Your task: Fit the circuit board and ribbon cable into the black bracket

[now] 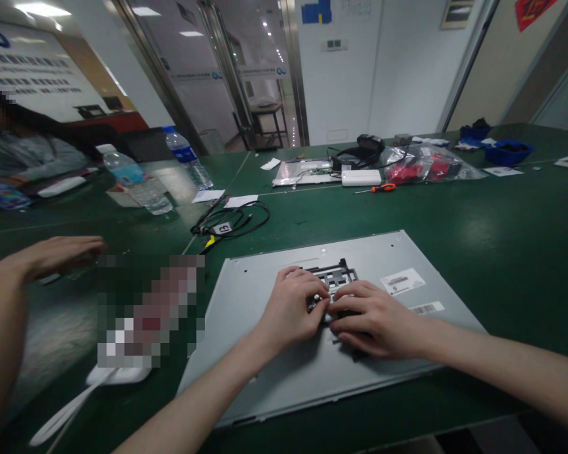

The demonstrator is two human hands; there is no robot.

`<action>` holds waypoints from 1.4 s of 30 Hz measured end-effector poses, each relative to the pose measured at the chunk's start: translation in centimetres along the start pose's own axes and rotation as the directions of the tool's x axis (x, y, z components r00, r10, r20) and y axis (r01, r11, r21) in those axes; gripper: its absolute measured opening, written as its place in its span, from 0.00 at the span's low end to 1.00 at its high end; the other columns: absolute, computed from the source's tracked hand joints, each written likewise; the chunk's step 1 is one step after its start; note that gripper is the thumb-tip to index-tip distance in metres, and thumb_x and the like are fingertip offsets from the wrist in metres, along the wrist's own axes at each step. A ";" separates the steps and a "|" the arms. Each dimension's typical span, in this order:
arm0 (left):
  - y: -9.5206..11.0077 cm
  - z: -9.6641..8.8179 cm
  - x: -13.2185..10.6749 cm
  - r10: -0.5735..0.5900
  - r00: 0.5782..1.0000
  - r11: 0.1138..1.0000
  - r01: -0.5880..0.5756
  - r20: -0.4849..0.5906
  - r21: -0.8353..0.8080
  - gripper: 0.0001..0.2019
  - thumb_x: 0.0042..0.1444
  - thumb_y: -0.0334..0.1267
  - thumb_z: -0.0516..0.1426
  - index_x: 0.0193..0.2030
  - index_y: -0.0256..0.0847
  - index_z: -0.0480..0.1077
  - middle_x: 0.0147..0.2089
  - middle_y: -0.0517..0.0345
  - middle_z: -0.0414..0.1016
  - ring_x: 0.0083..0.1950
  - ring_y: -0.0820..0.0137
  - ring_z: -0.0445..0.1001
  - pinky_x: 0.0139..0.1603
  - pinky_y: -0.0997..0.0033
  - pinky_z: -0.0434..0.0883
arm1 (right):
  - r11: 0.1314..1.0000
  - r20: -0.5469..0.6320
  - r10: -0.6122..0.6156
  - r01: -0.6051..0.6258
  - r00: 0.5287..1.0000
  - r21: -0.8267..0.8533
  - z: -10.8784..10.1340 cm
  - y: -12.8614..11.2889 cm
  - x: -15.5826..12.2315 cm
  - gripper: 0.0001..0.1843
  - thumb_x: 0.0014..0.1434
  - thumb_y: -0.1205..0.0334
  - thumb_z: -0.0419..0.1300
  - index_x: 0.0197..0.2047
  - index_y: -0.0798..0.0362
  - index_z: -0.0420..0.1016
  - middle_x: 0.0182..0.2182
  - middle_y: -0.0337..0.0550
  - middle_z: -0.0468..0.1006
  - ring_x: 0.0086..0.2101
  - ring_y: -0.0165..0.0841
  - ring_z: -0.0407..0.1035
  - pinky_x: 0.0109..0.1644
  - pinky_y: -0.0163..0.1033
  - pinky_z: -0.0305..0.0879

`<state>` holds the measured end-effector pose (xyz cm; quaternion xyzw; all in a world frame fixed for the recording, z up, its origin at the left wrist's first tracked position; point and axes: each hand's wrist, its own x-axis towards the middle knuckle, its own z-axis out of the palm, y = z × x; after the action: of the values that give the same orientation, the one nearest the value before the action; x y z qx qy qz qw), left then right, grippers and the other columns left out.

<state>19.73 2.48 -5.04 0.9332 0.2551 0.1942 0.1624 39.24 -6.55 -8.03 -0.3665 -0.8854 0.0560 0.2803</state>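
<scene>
A flat silver-grey metal panel (274, 384), like the back of a display, lies in front of me on the green table. Near its middle is a black slotted frame (343, 268), partly covered by my fingers. My left hand (296, 306) is closed over the frame's left side, with thumb and fingertips pinched together at a small dark part. From the right, my right hand (378, 318) curls its fingers against the frame's other side, the fingertips close to those of the left. What lies under the fingertips is mostly hidden. White labels (402, 281) are stuck on the panel.
At left another person's arm and hand (61, 255) reach in beside a white cable (66, 410). Coiled black cables (231, 221) lie beyond the panel. Water bottles (139, 183) stand at the back left. An orange screwdriver (383, 188), white box (361, 177) and plastic bags (426, 165) lie further back.
</scene>
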 end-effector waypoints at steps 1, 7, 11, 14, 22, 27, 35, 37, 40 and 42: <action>0.0 0.0 0.0 0.003 1.000 1.000 -0.003 0.000 -0.001 0.05 0.53 0.30 0.59 0.31 0.44 0.75 0.38 0.61 0.82 0.44 0.62 0.76 0.58 0.50 0.60 | 1.000 0.004 -0.003 0.003 1.000 -0.004 0.0 0.0 0.0 0.10 0.65 0.62 0.59 0.48 0.49 0.78 0.50 0.42 0.78 0.55 0.38 0.65 0.58 0.48 0.63; 0.1 -0.2 0.0 0.010 1.000 1.000 -0.010 0.011 -0.001 0.05 0.52 0.30 0.59 0.32 0.45 0.75 0.39 0.62 0.82 0.45 0.63 0.76 0.59 0.50 0.59 | 1.000 0.003 -0.016 0.016 1.000 -0.021 0.0 -0.2 0.1 0.10 0.66 0.61 0.57 0.47 0.51 0.78 0.51 0.44 0.77 0.55 0.39 0.65 0.59 0.48 0.63; 0.1 -0.2 0.0 0.030 0.999 1.000 -0.030 0.017 0.004 0.05 0.54 0.31 0.59 0.33 0.45 0.75 0.39 0.62 0.81 0.45 0.63 0.76 0.60 0.50 0.58 | 1.000 -0.001 -0.003 0.003 1.000 -0.030 -0.1 -0.3 0.1 0.10 0.66 0.61 0.57 0.46 0.51 0.79 0.49 0.46 0.77 0.52 0.39 0.66 0.57 0.48 0.64; 0.0 -0.2 0.0 0.045 0.999 0.999 -0.045 0.012 0.000 0.06 0.55 0.31 0.58 0.33 0.45 0.76 0.39 0.62 0.81 0.45 0.64 0.76 0.61 0.50 0.58 | 0.999 -0.001 0.000 0.000 1.000 -0.033 -0.2 -0.3 0.0 0.11 0.67 0.60 0.56 0.46 0.52 0.79 0.48 0.47 0.77 0.51 0.39 0.67 0.56 0.47 0.65; -0.2 -0.3 0.0 0.091 0.996 0.996 -0.091 0.011 -0.007 0.06 0.56 0.30 0.58 0.33 0.46 0.76 0.40 0.62 0.81 0.44 0.65 0.76 0.62 0.50 0.57 | 1.000 -0.001 -0.021 0.021 1.000 -0.015 0.0 -0.1 0.0 0.11 0.66 0.62 0.57 0.47 0.52 0.79 0.50 0.45 0.78 0.55 0.39 0.66 0.58 0.48 0.64; -0.2 -0.4 0.0 0.117 0.993 0.993 -0.117 0.008 -0.008 0.07 0.58 0.31 0.57 0.34 0.45 0.76 0.40 0.60 0.81 0.44 0.66 0.76 0.63 0.50 0.58 | 0.999 0.024 -0.042 0.043 0.999 -0.025 -0.2 0.0 0.0 0.10 0.67 0.59 0.57 0.47 0.50 0.78 0.52 0.44 0.77 0.56 0.39 0.65 0.59 0.49 0.63; -0.4 -0.5 0.0 0.150 0.988 0.989 -0.149 -0.024 0.018 0.06 0.57 0.31 0.58 0.35 0.45 0.76 0.44 0.58 0.79 0.48 0.63 0.73 0.59 0.51 0.62 | 0.997 0.056 -0.075 0.077 0.996 -0.031 -0.6 0.2 0.0 0.14 0.68 0.52 0.56 0.47 0.51 0.78 0.53 0.46 0.75 0.57 0.41 0.63 0.60 0.49 0.60; -0.3 -0.5 0.0 0.148 0.989 0.989 -0.147 -0.019 0.022 0.06 0.56 0.31 0.58 0.35 0.45 0.76 0.44 0.58 0.79 0.48 0.63 0.73 0.58 0.51 0.62 | 0.997 0.059 -0.072 0.074 0.996 -0.036 -0.6 0.2 -0.1 0.13 0.68 0.52 0.57 0.46 0.50 0.78 0.52 0.47 0.76 0.57 0.40 0.64 0.60 0.49 0.60; -0.3 -0.5 0.0 0.143 0.990 0.989 -0.143 -0.015 0.028 0.06 0.56 0.31 0.58 0.35 0.45 0.76 0.44 0.58 0.79 0.49 0.63 0.73 0.59 0.51 0.62 | 0.996 0.055 -0.072 0.074 0.996 -0.041 -0.5 0.2 -0.1 0.12 0.67 0.53 0.58 0.46 0.50 0.78 0.51 0.46 0.76 0.56 0.40 0.64 0.59 0.48 0.61; -0.3 -0.5 0.0 0.139 0.990 0.990 -0.138 -0.010 0.037 0.06 0.57 0.31 0.58 0.36 0.45 0.76 0.44 0.58 0.79 0.49 0.63 0.73 0.59 0.50 0.62 | 0.996 0.048 -0.077 0.079 0.996 -0.040 -0.4 0.2 -0.1 0.12 0.67 0.53 0.58 0.46 0.50 0.78 0.52 0.46 0.76 0.56 0.40 0.64 0.59 0.48 0.61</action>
<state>19.41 2.81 -4.73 0.9502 0.1943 0.2063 0.1297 39.61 -6.51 -7.80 -0.3360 -0.9063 0.0349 0.2541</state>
